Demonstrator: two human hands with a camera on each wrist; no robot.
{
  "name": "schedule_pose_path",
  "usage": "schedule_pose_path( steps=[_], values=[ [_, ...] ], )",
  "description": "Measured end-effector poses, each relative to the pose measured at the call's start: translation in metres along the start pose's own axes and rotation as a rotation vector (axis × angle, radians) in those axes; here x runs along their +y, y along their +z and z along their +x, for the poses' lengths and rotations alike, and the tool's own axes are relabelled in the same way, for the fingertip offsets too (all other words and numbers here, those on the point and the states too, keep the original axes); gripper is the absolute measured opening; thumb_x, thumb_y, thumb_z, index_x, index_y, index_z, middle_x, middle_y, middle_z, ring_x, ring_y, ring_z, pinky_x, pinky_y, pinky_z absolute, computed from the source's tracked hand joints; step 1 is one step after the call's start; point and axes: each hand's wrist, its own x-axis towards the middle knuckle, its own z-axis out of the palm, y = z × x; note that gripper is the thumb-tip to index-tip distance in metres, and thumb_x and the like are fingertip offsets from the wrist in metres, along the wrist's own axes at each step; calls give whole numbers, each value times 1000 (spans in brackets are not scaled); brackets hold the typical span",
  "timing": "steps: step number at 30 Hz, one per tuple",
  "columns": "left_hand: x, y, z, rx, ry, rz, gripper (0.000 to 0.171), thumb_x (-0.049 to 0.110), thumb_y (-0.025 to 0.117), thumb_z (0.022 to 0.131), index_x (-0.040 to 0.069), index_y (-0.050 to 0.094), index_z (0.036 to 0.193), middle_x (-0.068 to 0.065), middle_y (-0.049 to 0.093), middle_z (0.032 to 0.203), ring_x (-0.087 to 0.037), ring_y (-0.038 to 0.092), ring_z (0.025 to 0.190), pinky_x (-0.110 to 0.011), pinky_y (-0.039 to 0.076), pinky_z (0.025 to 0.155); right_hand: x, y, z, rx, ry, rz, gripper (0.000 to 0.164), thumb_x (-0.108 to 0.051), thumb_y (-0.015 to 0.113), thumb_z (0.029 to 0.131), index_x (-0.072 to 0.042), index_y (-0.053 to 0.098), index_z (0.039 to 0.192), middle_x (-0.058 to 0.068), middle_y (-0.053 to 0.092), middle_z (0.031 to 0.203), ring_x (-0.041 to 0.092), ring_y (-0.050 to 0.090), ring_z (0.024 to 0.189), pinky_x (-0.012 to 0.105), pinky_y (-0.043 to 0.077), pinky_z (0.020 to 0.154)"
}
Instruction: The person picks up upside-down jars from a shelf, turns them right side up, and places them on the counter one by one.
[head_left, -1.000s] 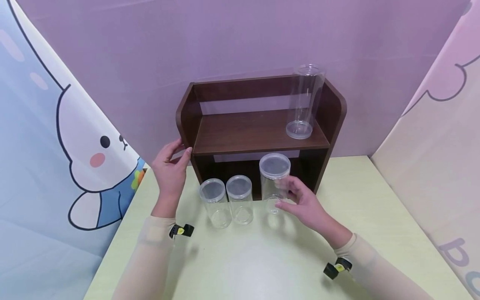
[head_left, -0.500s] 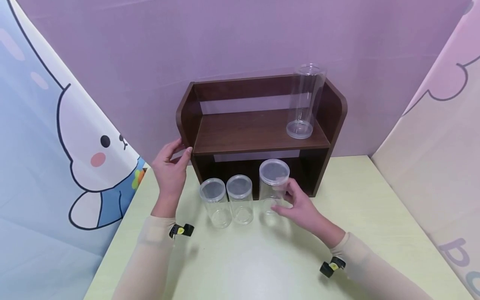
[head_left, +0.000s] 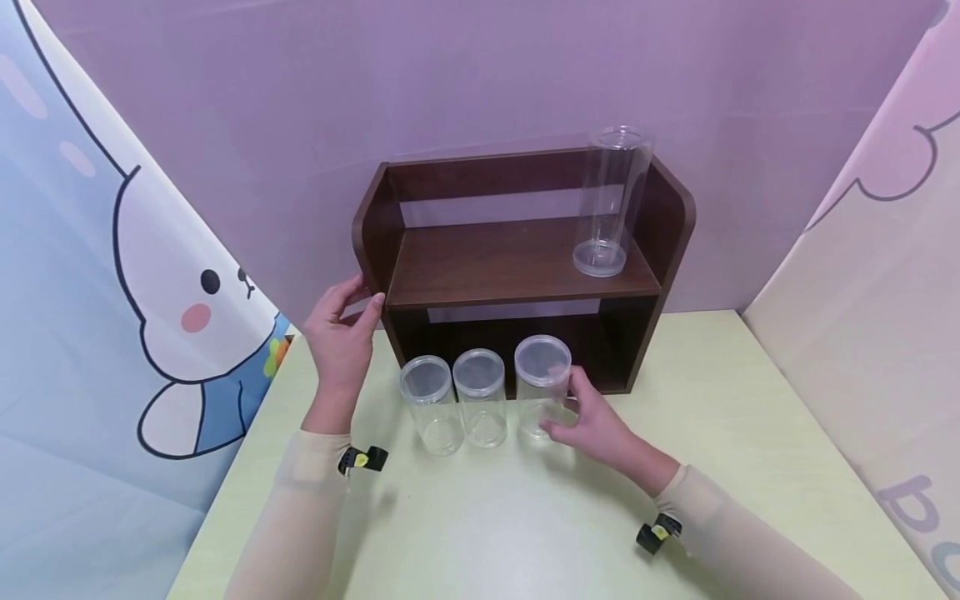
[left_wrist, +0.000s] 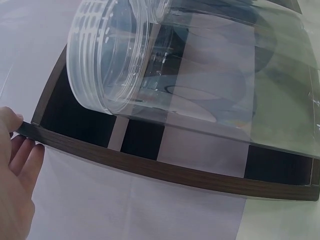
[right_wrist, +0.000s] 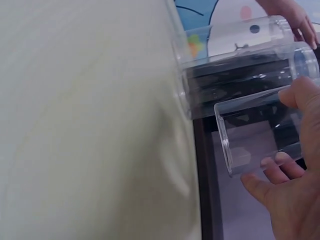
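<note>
My right hand [head_left: 600, 425] holds a clear lidded jar [head_left: 542, 367] by its side, thumb in front and fingers behind. The jar is upright, just in front of the shelf's lower opening. In the right wrist view, the jar's base [right_wrist: 225, 140] sits a little off the tabletop. My left hand [head_left: 341, 342] pinches the left side panel of a dark brown wooden shelf [head_left: 517, 262], its thumb on the front edge. Two similar jars, one on the left [head_left: 429, 400] and one in the middle [head_left: 480, 392], stand close together on the table.
A taller clear cylinder [head_left: 606, 200] stands on the upper shelf at the right. The pale table [head_left: 495, 533] runs up to a purple cloth backdrop [head_left: 480, 75]. A printed rabbit curtain [head_left: 172, 308] hangs on the left, and a pink and cream one [head_left: 885, 292] on the right.
My right hand has brought its jar down and slightly left, toward the tabletop and closer to the two standing jars. My left hand has stayed on the shelf's side panel.
</note>
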Motion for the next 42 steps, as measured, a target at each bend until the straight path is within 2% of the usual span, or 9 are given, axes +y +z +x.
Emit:
schedule_pose_path(
  steps=[4,12,21,32,42],
  values=[
    [0,0,0,0,1,6,32,18,88,98,19,83,130,-3,79,121,-15,76,110,-22,63,88,10,1,0,-12,3,4,76,7,89,85,-3,44,145,17,58,141,36,56,138,53,50,117],
    [0,1,2,5,-6,13,32,17,87,98,18,84,130,-3,79,119,-15,76,109,-21,63,87,23,6,-1,-37,20,24,79,6,89,84,-2,41,146,19,54,147,42,52,145,57,47,118],
    [2,1,0,-4,-18,14,33,19,87,99,20,83,131,-3,78,120,-15,76,110,-22,63,88,28,8,-3,-51,32,11,79,1,91,87,-2,41,148,21,54,150,45,51,147,60,45,120],
    [2,1,1,2,-26,25,33,19,87,99,17,82,132,-3,78,121,-14,75,111,-21,62,89,32,6,-2,-56,24,75,77,1,93,87,-5,46,148,19,59,148,47,56,144,63,45,119],
    [2,0,-1,-5,-27,32,34,21,86,100,22,82,133,-2,78,122,-15,74,112,-22,63,90,34,6,-2,-58,19,72,77,-1,94,87,-6,47,149,19,60,146,47,57,143,62,47,118]
  ],
)
